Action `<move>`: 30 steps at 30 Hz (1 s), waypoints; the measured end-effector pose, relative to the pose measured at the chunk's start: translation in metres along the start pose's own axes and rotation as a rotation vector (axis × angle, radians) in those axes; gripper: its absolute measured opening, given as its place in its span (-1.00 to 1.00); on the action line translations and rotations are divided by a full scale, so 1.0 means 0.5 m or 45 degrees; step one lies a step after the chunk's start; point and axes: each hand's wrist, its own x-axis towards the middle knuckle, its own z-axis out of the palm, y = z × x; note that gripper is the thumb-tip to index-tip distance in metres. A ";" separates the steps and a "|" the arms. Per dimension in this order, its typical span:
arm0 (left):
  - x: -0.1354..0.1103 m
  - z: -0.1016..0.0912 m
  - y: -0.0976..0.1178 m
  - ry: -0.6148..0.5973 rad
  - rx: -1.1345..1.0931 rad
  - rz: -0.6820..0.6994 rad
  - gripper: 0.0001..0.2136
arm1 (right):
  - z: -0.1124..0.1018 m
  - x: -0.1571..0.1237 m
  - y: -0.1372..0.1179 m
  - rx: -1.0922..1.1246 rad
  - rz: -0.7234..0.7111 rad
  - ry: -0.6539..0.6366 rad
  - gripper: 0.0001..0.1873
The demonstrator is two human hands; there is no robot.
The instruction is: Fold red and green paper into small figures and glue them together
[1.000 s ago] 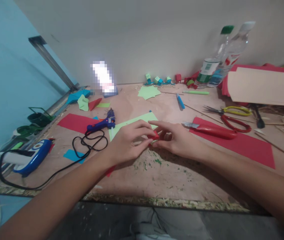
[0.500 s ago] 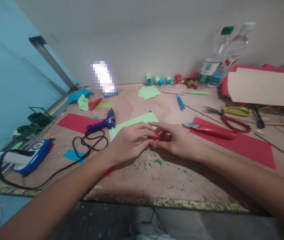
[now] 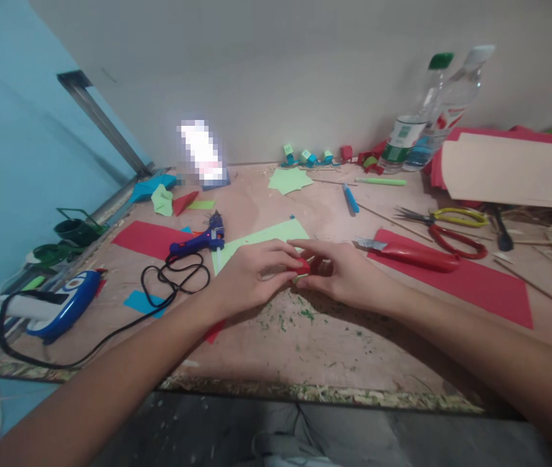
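Note:
Both hands meet over the middle of the table. My left hand (image 3: 259, 275) is closed, its thumb and fingers pinching a small folded red paper piece (image 3: 303, 266) that shows a pale green edge below. Curled around the other side of that piece is my right hand (image 3: 348, 272), its thumb and fingertips closed against it; much of the piece is hidden. Just behind the hands lies a light green paper sheet (image 3: 276, 235). Green shavings (image 3: 307, 314) are scattered on the table in front of them.
Left: a blue glue gun (image 3: 200, 240) with a looped black cord, and a blue tape dispenser (image 3: 69, 305). Right: a red-handled knife (image 3: 416, 256) on red paper (image 3: 490, 295), scissors (image 3: 451, 220) and two bottles (image 3: 405, 139). Small paper figures (image 3: 307, 157) line the wall.
The red piece has tilted slightly between the fingertips. Both hands stay in nearly the same place, and the rest of the table looks the same.

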 end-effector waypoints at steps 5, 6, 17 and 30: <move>0.003 -0.002 0.003 -0.009 -0.060 -0.056 -0.90 | -0.001 0.000 -0.003 0.000 0.009 -0.021 -0.32; 0.004 -0.003 0.004 0.003 -0.071 -0.064 -0.89 | -0.002 0.000 -0.003 -0.001 0.001 -0.023 -0.32; 0.003 -0.007 0.009 0.079 -0.135 -0.114 -0.88 | -0.007 0.001 0.000 0.068 -0.039 -0.004 -0.29; 0.001 -0.010 0.010 0.095 -0.116 0.044 -0.88 | -0.005 0.003 0.001 0.080 0.015 -0.038 -0.30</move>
